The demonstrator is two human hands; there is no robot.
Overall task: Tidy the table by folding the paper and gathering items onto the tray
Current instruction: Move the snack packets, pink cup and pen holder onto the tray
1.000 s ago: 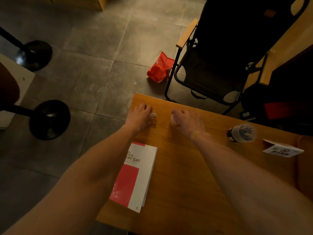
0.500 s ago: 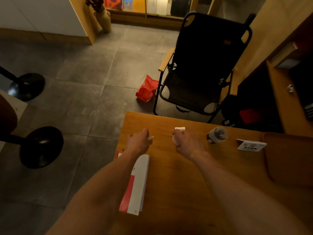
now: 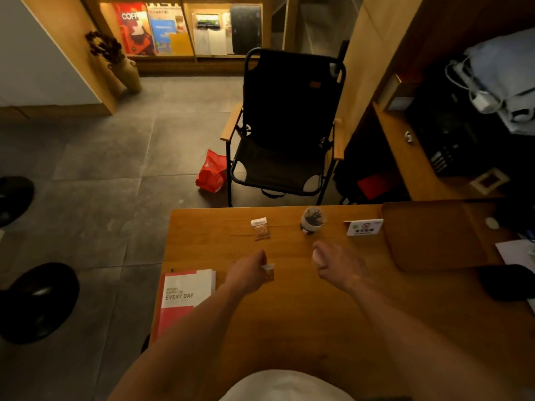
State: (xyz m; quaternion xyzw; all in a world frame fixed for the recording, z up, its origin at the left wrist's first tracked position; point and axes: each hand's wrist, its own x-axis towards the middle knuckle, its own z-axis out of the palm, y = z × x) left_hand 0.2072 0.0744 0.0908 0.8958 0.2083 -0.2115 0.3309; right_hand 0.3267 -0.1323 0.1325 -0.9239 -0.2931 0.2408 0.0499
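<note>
- Wooden table point(image 3: 289, 328) fills more of the view than half a second ago; the camera has tipped up, so the bookshelf wall and the whole black folding chair point(image 3: 285, 123) now show
- Left of the table, two dark round stool bases sit on the grey tiled floor, lower in the picture than before
- Red-and-white booklet point(image 3: 185, 296) lies flat at the table's left edge, now showing its "EVERY DAY" cover instead of a narrow sliver
- Left hand point(image 3: 246, 274) is curled closed, pinching a small packet point(image 3: 268, 272) with a white top between its fingertips; it has drawn back toward the body
- Second small packet point(image 3: 260, 228) now lies alone on the wood near the far edge, well apart from both hands
- Right hand point(image 3: 337, 264) is loosely curled with something pale at its fingertips; I cannot tell what it is or how firmly it is held
- Small round jar point(image 3: 312, 220) stands near the far edge, a white sign card point(image 3: 364, 227) just to its right
- Brown tray point(image 3: 434, 235) rests at the table's right end, bare where it shows
- Red bag point(image 3: 211, 175) lies on the floor beside the chair; cluttered wooden shelving fills the right side
</note>
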